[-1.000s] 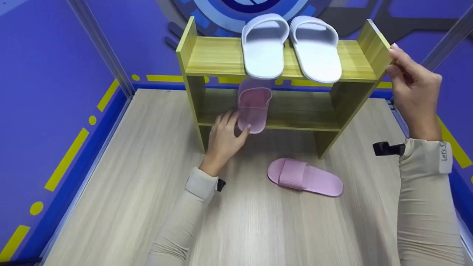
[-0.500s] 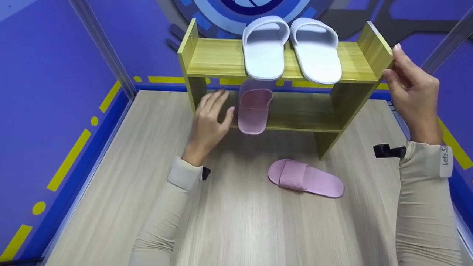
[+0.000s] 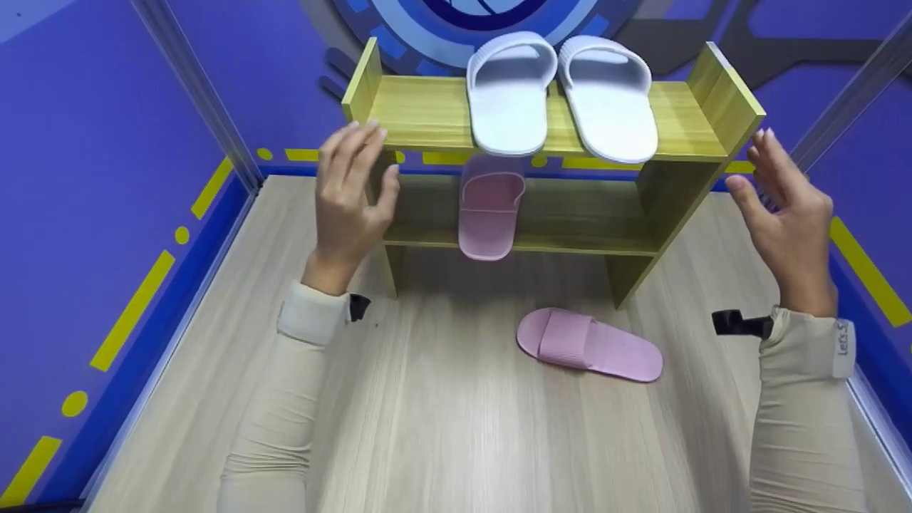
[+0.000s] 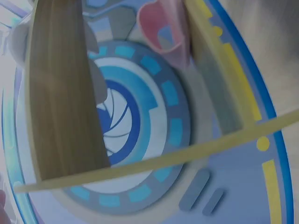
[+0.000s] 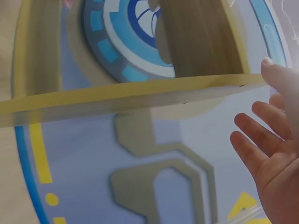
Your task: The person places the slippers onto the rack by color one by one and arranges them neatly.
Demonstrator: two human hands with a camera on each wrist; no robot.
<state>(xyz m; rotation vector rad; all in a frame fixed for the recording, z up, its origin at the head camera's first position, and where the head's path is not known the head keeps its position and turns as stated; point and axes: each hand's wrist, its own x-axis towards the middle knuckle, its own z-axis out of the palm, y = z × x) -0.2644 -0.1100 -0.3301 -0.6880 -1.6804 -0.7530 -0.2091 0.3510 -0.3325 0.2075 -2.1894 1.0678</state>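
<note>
A wooden shoe rack (image 3: 420, 132) carries two white slippers on its top board, a left one (image 3: 509, 117) and a right one (image 3: 617, 121) side by side. One pink slipper (image 3: 487, 231) lies on the lower board, its toe pointing to the back. Its fellow, another pink slipper (image 3: 620, 349), lies sideways on the floor in front of the rack. My left hand (image 3: 349, 203) is raised by the rack's left side, fingers loosely extended and holding nothing. Beside the right side panel is my right hand (image 3: 791, 221), fingers extended, also holding nothing; the right wrist view shows it apart from the panel.
Behind the rack stands a blue patterned wall (image 3: 285, 71). A blue side wall (image 3: 85, 178) bounds the left, and another (image 3: 876, 185) the right. Pale wood-grain floor (image 3: 456, 442) spreads in front.
My left hand has let go of the pink slipper on the lower board and moved left and up. My right hand has come off the rack's right panel, its fingers straightening.
</note>
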